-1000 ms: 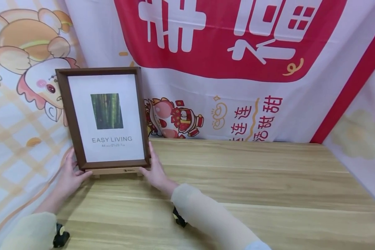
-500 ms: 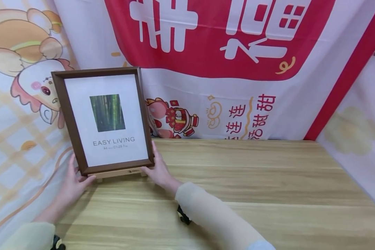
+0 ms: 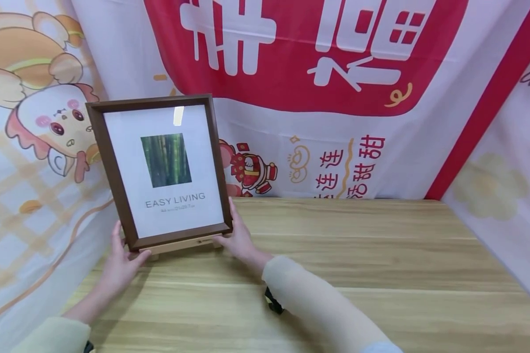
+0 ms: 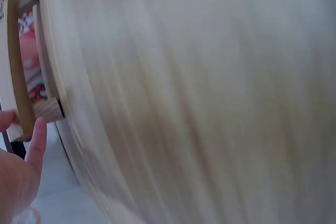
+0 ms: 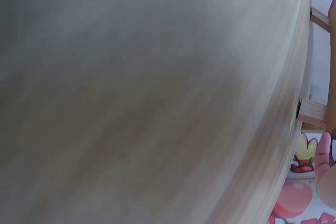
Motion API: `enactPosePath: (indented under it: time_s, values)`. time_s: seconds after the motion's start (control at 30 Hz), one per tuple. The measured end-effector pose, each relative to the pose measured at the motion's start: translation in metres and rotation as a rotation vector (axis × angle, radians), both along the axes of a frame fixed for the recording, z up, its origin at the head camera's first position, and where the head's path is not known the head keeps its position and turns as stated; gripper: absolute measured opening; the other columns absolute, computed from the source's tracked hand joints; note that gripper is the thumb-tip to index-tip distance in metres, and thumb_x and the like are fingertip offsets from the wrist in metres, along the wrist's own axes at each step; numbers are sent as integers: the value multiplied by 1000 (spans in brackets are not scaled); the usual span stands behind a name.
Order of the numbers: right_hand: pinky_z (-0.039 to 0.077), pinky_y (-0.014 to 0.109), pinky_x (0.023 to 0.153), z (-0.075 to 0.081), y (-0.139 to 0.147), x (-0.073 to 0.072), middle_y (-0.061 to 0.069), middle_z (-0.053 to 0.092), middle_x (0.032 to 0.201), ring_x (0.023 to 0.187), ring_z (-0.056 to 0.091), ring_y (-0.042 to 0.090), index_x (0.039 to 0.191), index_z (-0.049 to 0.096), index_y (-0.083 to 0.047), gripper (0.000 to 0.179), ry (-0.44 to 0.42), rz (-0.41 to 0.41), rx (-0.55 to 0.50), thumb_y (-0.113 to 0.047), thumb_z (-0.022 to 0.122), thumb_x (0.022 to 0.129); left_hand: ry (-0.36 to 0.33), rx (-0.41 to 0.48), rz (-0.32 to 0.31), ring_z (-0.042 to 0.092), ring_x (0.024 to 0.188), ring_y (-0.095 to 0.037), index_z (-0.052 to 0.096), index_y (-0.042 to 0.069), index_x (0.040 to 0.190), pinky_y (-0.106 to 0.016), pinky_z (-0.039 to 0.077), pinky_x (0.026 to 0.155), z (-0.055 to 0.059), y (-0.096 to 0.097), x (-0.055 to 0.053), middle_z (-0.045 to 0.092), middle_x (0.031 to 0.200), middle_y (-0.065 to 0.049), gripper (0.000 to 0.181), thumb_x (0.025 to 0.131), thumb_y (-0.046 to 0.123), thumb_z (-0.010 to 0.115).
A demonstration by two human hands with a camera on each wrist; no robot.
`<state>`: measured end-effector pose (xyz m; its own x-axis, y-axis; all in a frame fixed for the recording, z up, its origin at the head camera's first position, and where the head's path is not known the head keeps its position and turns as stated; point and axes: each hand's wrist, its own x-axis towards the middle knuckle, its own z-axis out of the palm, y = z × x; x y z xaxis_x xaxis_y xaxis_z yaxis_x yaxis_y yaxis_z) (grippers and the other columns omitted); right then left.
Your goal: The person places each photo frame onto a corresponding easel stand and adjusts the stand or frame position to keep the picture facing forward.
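Note:
A brown-rimmed picture frame stands leaning back on a small light-wood easel, at the left in the head view. Under the glass is a white sheet with a bamboo picture and the words "EASY LIVING". My left hand grips the lower left corner, thumb on the easel's front ledge and fingers up the side. At the lower right corner my right hand holds the easel the same way, index finger along the frame's edge. Short easel feet reach the tabletop in the left wrist view. The easel's back is hidden.
The wood-grain table stretches to the right and toward me. A white and red printed cloth hangs behind it. Patterned cloth borders the left side, and a pale flowered one the right.
Both hands have moved the easel with the picture frame to the right, away from the left cloth. It has turned a little, its left corner coming nearer me. A glare spot shows on the glass.

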<state>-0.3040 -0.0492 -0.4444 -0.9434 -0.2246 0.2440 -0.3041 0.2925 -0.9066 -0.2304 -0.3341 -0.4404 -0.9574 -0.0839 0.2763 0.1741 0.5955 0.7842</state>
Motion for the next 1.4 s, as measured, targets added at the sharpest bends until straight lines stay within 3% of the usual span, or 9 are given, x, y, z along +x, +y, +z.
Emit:
enactPosePath:
  time_s: [0.27,0.47,0.8,0.93,1.07,1.2,1.4]
  values:
    - [27,36,113,1,23,-3,3,24,158,139,32,21,155,3,-40,122,6,-12,-5,6,80,74,20,21,0,51,105,-60,-19,28,153,-32,59,67,-2,27,-3,30,136,-46,114,86,-3,69]
    - [26,38,114,0,40,-4,3,22,159,138,33,25,156,2,-38,123,26,-1,-21,7,80,72,38,9,3,53,105,-56,-18,24,153,-44,55,81,-4,44,-4,34,134,-43,113,86,-5,68]
    - [36,39,108,-3,77,-5,12,34,153,132,42,28,154,0,-43,124,35,-6,0,5,80,73,25,45,-18,52,112,-51,-19,29,153,-54,46,94,-6,77,-8,35,137,-38,111,88,-5,65]
    - [40,39,105,-1,92,-3,14,36,151,129,45,30,155,-2,-42,124,28,-8,9,5,80,74,-9,30,-4,61,88,-45,-20,31,152,-45,57,75,-5,91,-7,34,139,-38,111,89,-1,66]
    - [44,40,102,-1,107,-2,17,39,148,124,50,32,155,-2,-39,123,43,-16,18,5,80,74,-32,27,4,57,60,-29,-20,34,152,-31,53,51,-6,104,-8,33,141,-36,112,89,3,67]
    - [49,40,96,-2,119,-1,21,39,147,119,53,34,156,-2,-34,122,60,-9,9,6,79,74,-40,38,-2,51,51,-22,-21,36,151,-30,50,46,-7,116,-8,31,144,-35,113,89,4,68]
    - [50,40,95,-3,138,4,22,35,149,118,54,35,156,-2,-33,121,37,-15,-15,8,77,75,-43,52,-35,49,50,-21,-20,38,151,-31,51,46,-8,132,-10,33,145,-32,113,89,2,67]
